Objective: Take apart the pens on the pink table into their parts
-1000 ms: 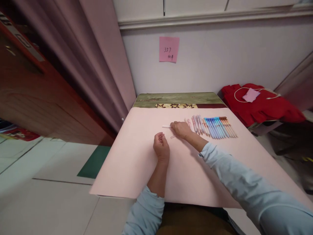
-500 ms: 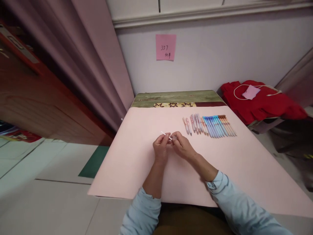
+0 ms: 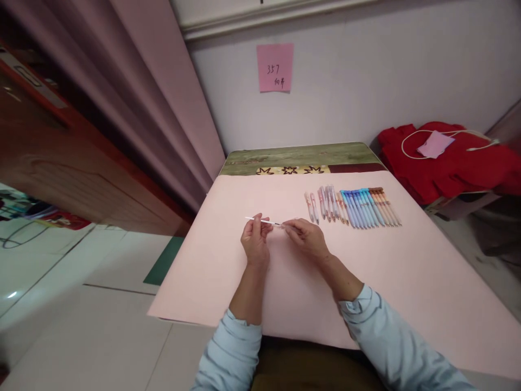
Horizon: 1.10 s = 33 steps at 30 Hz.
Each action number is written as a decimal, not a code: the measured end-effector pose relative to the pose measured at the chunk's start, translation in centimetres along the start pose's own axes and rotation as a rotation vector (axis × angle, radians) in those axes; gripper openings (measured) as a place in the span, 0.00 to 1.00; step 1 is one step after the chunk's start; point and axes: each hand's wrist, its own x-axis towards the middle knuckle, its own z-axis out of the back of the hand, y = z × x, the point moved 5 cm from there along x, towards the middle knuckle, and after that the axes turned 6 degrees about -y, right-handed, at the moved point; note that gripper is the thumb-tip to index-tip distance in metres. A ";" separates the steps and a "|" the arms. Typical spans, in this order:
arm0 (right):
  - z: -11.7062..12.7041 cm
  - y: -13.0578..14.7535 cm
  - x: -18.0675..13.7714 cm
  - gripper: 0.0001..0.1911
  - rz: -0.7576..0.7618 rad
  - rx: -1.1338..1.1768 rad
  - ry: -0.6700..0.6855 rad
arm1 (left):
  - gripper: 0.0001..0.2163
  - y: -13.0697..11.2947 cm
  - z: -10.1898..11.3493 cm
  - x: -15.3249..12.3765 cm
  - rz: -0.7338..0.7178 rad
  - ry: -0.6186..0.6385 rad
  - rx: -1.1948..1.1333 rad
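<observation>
The left hand (image 3: 254,242) pinches a thin white refill (image 3: 253,219), held level just above the pink surface (image 3: 366,282). Its dark tip meets a mostly hidden pen part (image 3: 287,224) pinched in the right hand (image 3: 308,239). This looks like the refill-fitting step, and the next move calls for keeping both pieces in line. A row of pens (image 3: 354,207) lies to the right.

Both forearms (image 3: 251,288) reaching forward and converging, left hand (image 3: 254,243) standing on its edge, thumb and fingers curled into a pinch, right hand (image 3: 308,239) palm down just beside it, fingertips seemingly pinched together, the two hands nearly touching
</observation>
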 end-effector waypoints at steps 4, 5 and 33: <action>-0.1 -0.4 0.0 0.10 0.014 -0.020 0.009 | 0.16 -0.2 0.0 -0.2 -0.005 0.013 -0.010; -0.1 -0.4 0.0 0.10 0.016 -0.018 0.012 | 0.16 -0.2 -0.1 -0.3 -0.004 0.024 -0.009; 2.4 -6.1 1.5 0.18 -0.543 0.896 -0.543 | 0.01 0.9 -3.8 -1.0 -0.594 0.332 1.169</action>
